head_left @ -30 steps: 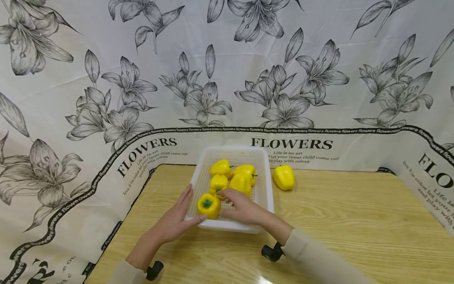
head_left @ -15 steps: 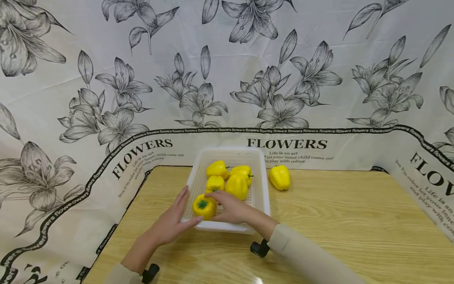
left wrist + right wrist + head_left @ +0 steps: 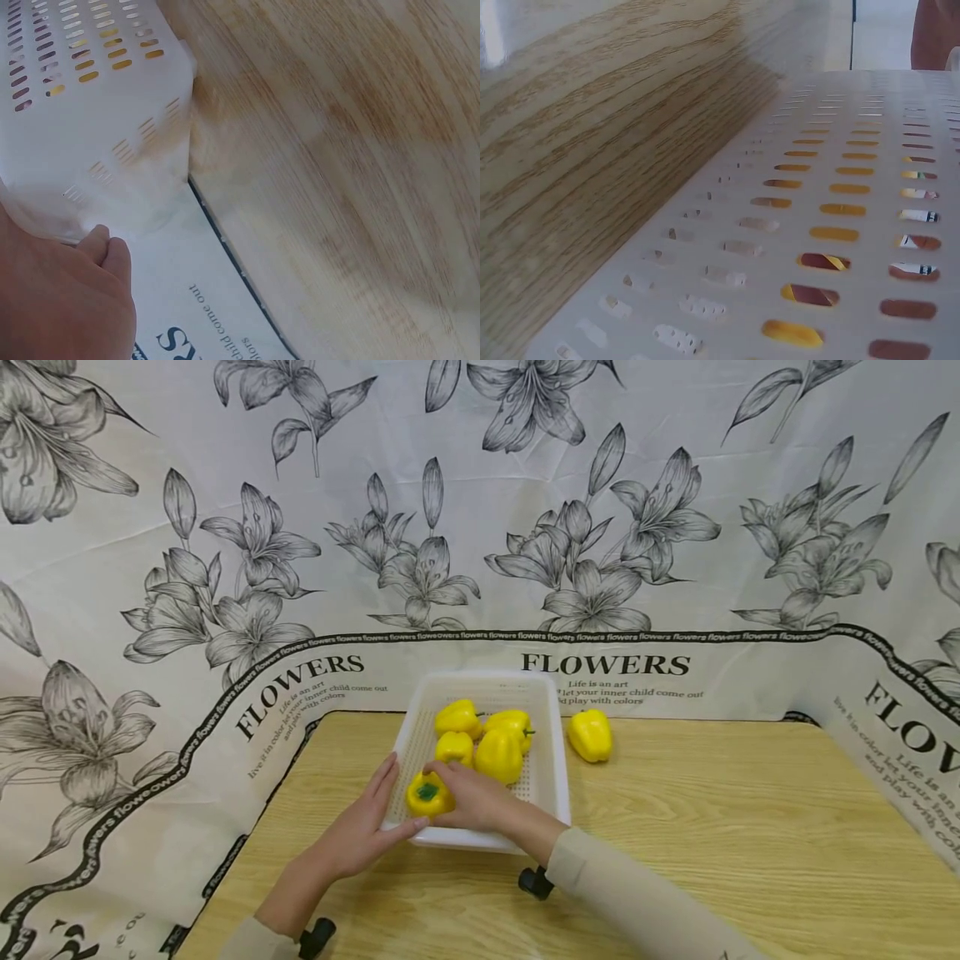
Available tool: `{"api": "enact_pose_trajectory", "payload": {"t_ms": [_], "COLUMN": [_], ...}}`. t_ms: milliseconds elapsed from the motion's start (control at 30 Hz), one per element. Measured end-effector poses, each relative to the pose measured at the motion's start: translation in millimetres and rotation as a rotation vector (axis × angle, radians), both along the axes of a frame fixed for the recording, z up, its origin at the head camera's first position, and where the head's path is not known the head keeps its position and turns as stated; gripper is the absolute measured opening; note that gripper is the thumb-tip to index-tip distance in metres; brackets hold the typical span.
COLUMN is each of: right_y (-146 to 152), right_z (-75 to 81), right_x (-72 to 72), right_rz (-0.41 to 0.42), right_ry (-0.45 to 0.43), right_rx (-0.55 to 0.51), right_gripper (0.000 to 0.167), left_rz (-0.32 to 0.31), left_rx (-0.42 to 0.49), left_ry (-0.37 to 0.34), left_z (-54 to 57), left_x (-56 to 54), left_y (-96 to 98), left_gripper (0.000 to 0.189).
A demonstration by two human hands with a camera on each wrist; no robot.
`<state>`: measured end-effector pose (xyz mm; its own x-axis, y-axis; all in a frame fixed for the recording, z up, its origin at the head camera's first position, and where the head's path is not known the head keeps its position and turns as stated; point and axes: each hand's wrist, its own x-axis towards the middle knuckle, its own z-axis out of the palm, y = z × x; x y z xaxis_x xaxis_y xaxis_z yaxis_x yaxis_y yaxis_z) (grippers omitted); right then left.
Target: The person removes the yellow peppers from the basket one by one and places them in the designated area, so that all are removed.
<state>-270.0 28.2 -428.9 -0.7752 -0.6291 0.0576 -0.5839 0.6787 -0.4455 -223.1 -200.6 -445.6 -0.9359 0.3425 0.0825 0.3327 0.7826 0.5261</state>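
Note:
My right hand (image 3: 476, 797) reaches into a white perforated plastic basket (image 3: 558, 777) and grips a yellow bell pepper (image 3: 426, 795) in its near left corner. The pepper's green stem faces up; the hand covers its right side. At that corner my left hand (image 3: 356, 827) rests on the basket, fairly straight fingers along the left side and thumb at the front rim. In the left wrist view, fingertips (image 3: 94, 241) touch the basket's edge. Several more yellow bell peppers (image 3: 498, 756) lie farther back. Through the slots of the basket (image 3: 727, 217), the right wrist view shows patches of yellow.
Outside the basket, one yellow bell pepper (image 3: 590, 735) lies on the wood-grain table (image 3: 720, 827) to the right. A flower-printed cloth (image 3: 450, 502) hangs behind the table and along its sides.
My right hand has moved left and closed around the near left pepper. My left hand stays at the basket's corner. The whole head view has shifted slightly.

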Motion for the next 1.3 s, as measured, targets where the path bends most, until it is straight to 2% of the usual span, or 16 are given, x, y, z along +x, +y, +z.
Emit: {"api": "enact_pose_trajectory", "payload": {"t_ms": [367, 567, 1067, 1300], "right_y": [-3.6, -3.3, 1.9, 5.8], "right_z": [-2.7, -5.0, -4.1, -0.6], "right_x": [-3.0, -2.1, 1.2, 1.0], "right_rz": [0.007, 0.002, 0.065, 0.045], "right_ry": [0.008, 0.000, -0.015, -0.034], "right_rx": [0.059, 0.070, -0.029, -0.079], "right_gripper": [0.080, 0.080, 0.073, 0.072], "left_rz": [-0.009, 0.002, -0.002, -0.002], "left_rx": [-0.001, 0.004, 0.027, 0.031], "left_ry": [0.008, -0.004, -0.004, 0.002], "left_z": [2.5, -0.4, -4.6, -2.7], "left_x": [-0.8, -0.4, 0.0, -0.3], "left_y": [-2.8, -2.7, -1.0, 0.5], "left_gripper": [0.105, 0.106, 0.105, 0.106]}}
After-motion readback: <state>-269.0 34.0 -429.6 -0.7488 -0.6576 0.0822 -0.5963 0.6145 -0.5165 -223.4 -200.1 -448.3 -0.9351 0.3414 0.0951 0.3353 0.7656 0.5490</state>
